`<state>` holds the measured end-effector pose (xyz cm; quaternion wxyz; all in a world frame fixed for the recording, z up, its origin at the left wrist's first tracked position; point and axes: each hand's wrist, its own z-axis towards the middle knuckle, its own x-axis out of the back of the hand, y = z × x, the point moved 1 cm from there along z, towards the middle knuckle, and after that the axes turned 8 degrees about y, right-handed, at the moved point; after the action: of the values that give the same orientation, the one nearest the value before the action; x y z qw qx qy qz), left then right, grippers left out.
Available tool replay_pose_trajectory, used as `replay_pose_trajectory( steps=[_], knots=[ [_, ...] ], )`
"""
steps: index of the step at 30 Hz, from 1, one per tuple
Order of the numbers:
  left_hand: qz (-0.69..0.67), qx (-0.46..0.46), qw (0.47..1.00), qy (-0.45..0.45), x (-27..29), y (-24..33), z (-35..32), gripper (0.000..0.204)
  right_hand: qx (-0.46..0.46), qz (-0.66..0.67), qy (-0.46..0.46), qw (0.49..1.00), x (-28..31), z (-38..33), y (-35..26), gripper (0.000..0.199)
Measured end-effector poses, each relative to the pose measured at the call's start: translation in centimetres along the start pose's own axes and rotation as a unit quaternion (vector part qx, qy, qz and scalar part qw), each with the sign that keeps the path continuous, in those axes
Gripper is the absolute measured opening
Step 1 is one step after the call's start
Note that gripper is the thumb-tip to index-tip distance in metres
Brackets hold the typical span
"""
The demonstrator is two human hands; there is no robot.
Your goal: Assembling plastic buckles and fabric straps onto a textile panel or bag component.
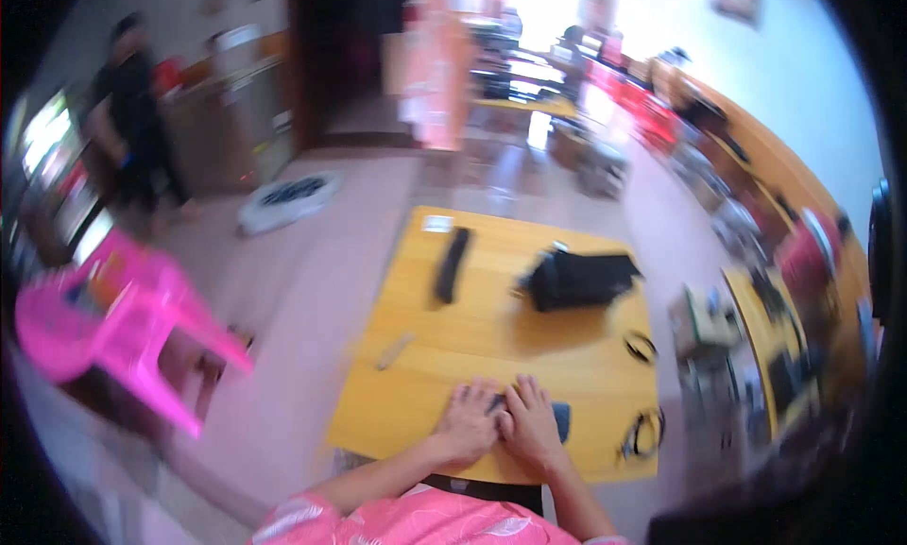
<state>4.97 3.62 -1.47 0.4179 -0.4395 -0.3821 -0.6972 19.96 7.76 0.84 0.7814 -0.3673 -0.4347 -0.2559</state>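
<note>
My left hand (468, 424) and my right hand (530, 418) lie side by side near the front of the yellow wooden table (472, 337). Both are palm down with fingers stretched forward. Partly under my right hand is a dark blue-grey flat thing (562, 422); its kind is hidden. Ahead of my left hand lies a thin grey strip (394, 350). Farther off rest a long black object (453, 265), blurred, and a white square piece (436, 224). A black bag-like thing (584, 280) sits at the far right, with coiled black cables (642, 436) along the right edge.
A pink plastic chair (151, 332) stands at the left. Beyond it, a white sack (288, 200) with dark contents is on the floor. A person in black (137, 110) stands far left. Boxes (704, 323) and another yellow table (770, 347) line the right side.
</note>
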Motion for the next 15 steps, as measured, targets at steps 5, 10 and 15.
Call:
replay_pose_trajectory(
  steps=[5, 10, 15],
  knots=[
    [-0.054, 0.035, 0.998, -0.006, 0.0, -1.1, -0.2, 0.048, 0.004, -0.065, -0.047, 0.997, -1.7, -1.7, 2.3, 0.048],
    [-0.065, 0.066, 0.991, -0.093, 3.7, -3.3, -1.7, 0.061, -0.035, -0.102, -0.155, 0.982, 3.0, -0.3, -0.4, 0.059],
    [-0.059, 0.055, 0.992, -0.099, 2.5, -3.6, -1.5, 0.062, -0.033, -0.121, -0.135, 0.983, 2.4, -0.4, 0.9, 0.059]
  ],
)
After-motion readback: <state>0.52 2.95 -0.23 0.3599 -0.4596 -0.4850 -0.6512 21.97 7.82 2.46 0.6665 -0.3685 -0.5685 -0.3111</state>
